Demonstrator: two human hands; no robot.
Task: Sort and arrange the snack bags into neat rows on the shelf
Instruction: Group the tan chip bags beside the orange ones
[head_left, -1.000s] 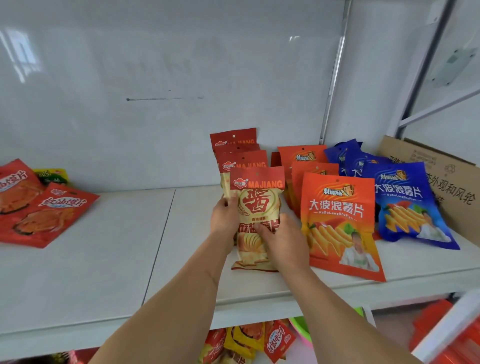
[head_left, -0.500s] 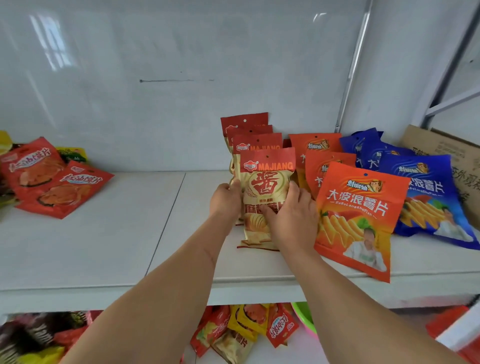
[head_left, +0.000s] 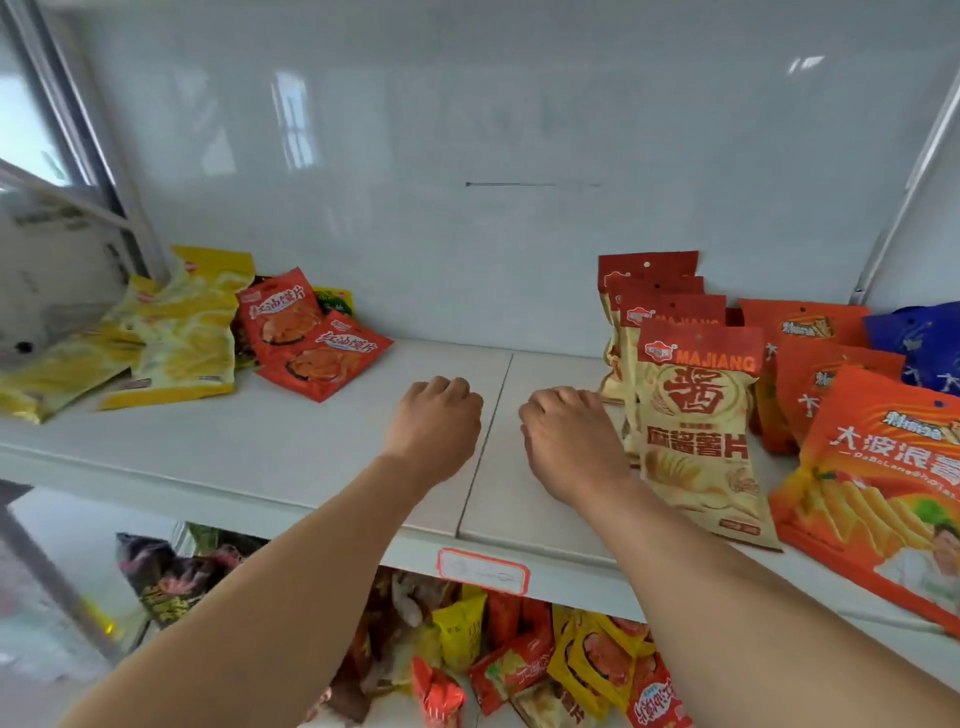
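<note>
Both hands empty over the bare middle of the shelf (head_left: 311, 447): left hand (head_left: 434, 423) loosely curled, holding nothing; right hand (head_left: 569, 441) relaxed and open, just beside the front Majiang bag (head_left: 696, 431). Majiang row stands four deep; orange bags (head_left: 872, 467) and blue bags (head_left: 919, 338) are lined up to its right. Unsorted: yellow bags (head_left: 176, 332) and red bags (head_left: 317, 348) heaped far left. I judge I am between rows; next I reach left, take one kind, start a new row.

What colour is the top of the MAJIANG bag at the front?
Red, above a cream body, on the front MAJIANG bag; seen in the head view.
</note>
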